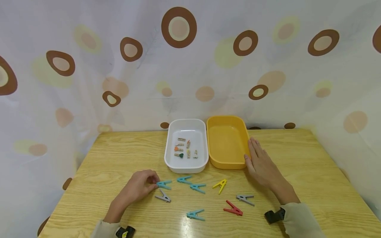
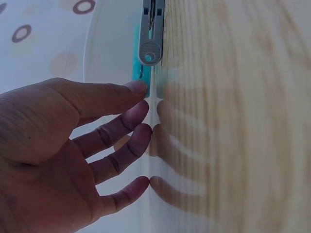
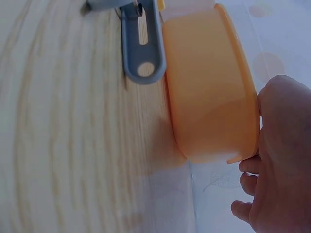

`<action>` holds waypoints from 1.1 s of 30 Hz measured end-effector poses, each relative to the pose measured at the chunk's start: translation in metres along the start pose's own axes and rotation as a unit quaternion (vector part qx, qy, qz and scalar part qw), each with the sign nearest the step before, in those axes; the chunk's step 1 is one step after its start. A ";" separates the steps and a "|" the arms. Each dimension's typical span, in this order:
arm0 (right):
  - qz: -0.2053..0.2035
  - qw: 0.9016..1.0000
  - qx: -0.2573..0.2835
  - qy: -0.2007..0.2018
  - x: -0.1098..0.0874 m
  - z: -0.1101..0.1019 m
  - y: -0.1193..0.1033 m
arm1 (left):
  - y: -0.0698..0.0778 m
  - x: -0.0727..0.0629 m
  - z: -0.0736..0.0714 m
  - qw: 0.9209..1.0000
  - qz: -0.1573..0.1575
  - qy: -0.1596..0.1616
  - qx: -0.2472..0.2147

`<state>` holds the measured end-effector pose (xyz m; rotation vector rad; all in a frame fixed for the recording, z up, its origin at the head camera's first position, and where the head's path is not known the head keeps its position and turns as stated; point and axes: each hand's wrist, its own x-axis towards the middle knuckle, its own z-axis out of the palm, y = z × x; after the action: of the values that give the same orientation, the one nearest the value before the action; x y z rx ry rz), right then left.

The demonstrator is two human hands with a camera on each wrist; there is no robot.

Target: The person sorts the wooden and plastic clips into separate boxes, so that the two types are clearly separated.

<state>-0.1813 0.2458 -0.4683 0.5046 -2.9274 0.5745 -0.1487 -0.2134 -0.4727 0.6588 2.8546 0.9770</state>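
Observation:
My left hand (image 1: 139,185) pinches one end of a teal plastic clothespin (image 1: 164,184) at the table's left-centre. In the left wrist view, the thumb lies on that teal clothespin (image 2: 136,73), partly hidden behind a grey clothespin (image 2: 150,46); the other fingers are spread, tips near the tabletop. Against the right side of a yellow-orange tray (image 1: 227,165) rests my right hand (image 1: 263,167), fingers extended along its rim. The right wrist view shows this hand (image 3: 286,155) at the tray wall (image 3: 209,92), holding nothing.
A white tray (image 1: 186,170) holding several small wooden clips (image 1: 179,149) stands left of the yellow-orange one. Before them lie more teal clothespins (image 1: 195,215), a yellow one (image 1: 220,185), a red one (image 1: 233,209) and another grey one (image 1: 245,199). A patterned curtain (image 1: 190,72) hangs behind the table.

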 end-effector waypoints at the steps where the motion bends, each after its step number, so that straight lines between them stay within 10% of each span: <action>1: 0.001 1.000 0.001 0.001 0.000 0.000 0.000 | 0.000 0.000 0.000 1.000 0.000 0.001 -0.001; 33: -0.003 1.000 0.007 0.003 0.000 -0.002 -0.002 | -0.005 0.000 -0.007 1.000 0.010 0.011 -0.015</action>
<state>-0.1802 0.2446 -0.4660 0.5135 -2.9173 0.5957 -0.1514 -0.2209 -0.4700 0.6785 2.8514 1.0348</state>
